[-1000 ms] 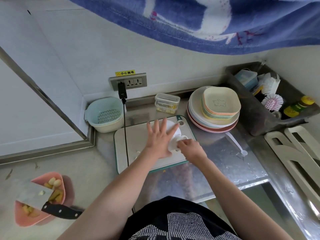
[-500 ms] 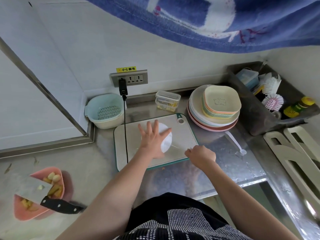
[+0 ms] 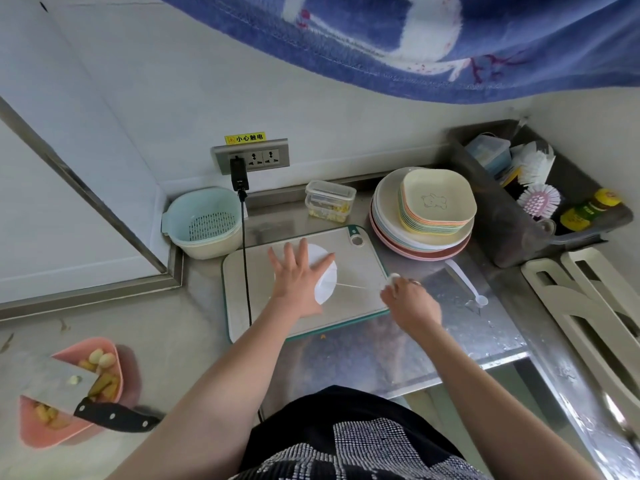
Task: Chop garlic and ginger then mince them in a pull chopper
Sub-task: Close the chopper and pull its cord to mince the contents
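Head view: right hand [image 3: 410, 303] gripping the handle [image 3: 393, 280] has drawn the cord farther out; flat left hand [image 3: 298, 284] presses the chopper [image 3: 325, 275].

the counter [image 3: 398, 358] at centre frame is brushed metal, shiny and wet toward the right. the cutting board [image 3: 360, 268] looks matt, pale plastic. the white pull chopper [image 3: 323, 271] lid is smooth glossy plastic. lower left, the pink bowl [image 3: 38, 427] is matt plastic; the knife [image 3: 62, 382] blade is dull metal.
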The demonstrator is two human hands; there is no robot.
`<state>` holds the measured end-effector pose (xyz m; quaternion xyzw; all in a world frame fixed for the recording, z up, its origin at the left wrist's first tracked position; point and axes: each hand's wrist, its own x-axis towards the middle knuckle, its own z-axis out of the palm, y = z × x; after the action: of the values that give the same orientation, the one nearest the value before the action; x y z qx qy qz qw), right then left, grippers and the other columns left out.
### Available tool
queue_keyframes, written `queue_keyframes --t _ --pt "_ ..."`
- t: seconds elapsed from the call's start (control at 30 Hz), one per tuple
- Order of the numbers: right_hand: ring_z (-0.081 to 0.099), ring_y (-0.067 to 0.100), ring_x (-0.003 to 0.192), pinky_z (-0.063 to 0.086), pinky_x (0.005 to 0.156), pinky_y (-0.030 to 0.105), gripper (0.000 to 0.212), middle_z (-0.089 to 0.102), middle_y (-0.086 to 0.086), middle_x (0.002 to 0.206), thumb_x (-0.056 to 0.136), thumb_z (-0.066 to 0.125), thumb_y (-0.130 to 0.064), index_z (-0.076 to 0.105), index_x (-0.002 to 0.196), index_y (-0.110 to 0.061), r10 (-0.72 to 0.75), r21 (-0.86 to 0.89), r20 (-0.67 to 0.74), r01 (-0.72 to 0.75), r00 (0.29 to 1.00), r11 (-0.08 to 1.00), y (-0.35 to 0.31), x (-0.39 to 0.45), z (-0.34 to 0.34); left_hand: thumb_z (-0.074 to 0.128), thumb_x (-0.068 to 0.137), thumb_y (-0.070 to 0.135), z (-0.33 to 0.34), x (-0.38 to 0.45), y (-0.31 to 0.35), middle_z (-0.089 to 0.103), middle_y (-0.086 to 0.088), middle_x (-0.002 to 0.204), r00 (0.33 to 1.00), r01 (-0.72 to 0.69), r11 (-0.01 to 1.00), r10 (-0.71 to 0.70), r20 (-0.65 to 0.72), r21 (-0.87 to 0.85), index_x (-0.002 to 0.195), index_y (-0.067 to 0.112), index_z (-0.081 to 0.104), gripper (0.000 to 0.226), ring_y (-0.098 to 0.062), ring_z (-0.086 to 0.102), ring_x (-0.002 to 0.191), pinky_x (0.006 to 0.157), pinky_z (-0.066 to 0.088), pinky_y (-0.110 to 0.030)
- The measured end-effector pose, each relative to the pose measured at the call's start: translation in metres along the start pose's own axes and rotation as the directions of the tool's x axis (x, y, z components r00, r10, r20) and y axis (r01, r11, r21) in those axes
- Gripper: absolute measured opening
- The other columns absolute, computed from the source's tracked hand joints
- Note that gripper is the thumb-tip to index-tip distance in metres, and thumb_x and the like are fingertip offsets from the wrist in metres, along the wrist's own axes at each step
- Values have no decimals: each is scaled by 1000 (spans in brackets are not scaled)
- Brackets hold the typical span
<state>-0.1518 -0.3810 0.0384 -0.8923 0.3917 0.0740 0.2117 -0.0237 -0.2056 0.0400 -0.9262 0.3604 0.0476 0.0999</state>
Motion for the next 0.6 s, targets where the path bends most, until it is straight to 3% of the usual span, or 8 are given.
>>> queue_keyframes --t 0.13,0.23,0.3,0.37,0.43,0.53,0.6 --pt "56 28 98 40 73 33 22 55 6 111 93 48 -39 56 95 -19 -275 61 14 274 961 960 -52 -14 20 70 62 61 1 -3 15 0 -21 151 999 -50 999 51 -8 12 144 46 1 108 -47 12 132 104 2 -73" --pt "57 27 100 41 73 32 33 54 4 110 92 50 -51 64 95 -21 -333 36 78 331 940 943 -60 -16 23 69 63 62 3 -4 12 -2 -20 153 999 -36 999 36 -11 -20 144 48 -2 109 -47 9 136 104 1 -74" --pt "55 26 103 44 75 34 30 52 2 115 90 54 -51 60 96 -23 -370 59 72 367 926 929 -56 -16 19 71 63 62 5 -4 8 -9 -15 155 997 -72 996 71 -12 -48 144 51 -7 113 -44 -3 141 101 -8 -75" --pt "46 26 115 46 82 36 25 41 2 133 89 57 -42 56 104 -22 -480 -70 58 484 875 872 -53 -17 17 74 64 57 4 -4 6 -16 -8 157 993 -118 992 118 2 -46 143 53 -13 117 -39 -16 143 97 -14 -75" --pt "38 25 123 43 91 38 27 33 3 142 89 56 -34 55 114 -24 -589 -237 59 584 806 776 -48 -17 18 77 66 47 0 -1 6 -20 -2 157 992 -117 991 120 39 -68 143 53 -14 119 -35 -24 142 96 -10 -78" --pt "41 25 121 37 95 36 34 40 4 139 89 55 -33 56 121 -22 -703 -416 121 679 701 605 -46 -20 21 71 75 21 -6 4 7 -27 3 156 984 -119 986 133 121 -113 142 54 -16 114 -35 -31 140 97 -5 -80" --pt "54 23 109 43 88 32 39 56 3 126 78 70 -36 65 112 -18 -769 -486 120 712 628 506 -49 -22 24 60 80 8 -6 7 9 -30 6 155 973 -149 982 167 158 -119 143 56 -8 105 -36 -36 137 98 -3 -81"
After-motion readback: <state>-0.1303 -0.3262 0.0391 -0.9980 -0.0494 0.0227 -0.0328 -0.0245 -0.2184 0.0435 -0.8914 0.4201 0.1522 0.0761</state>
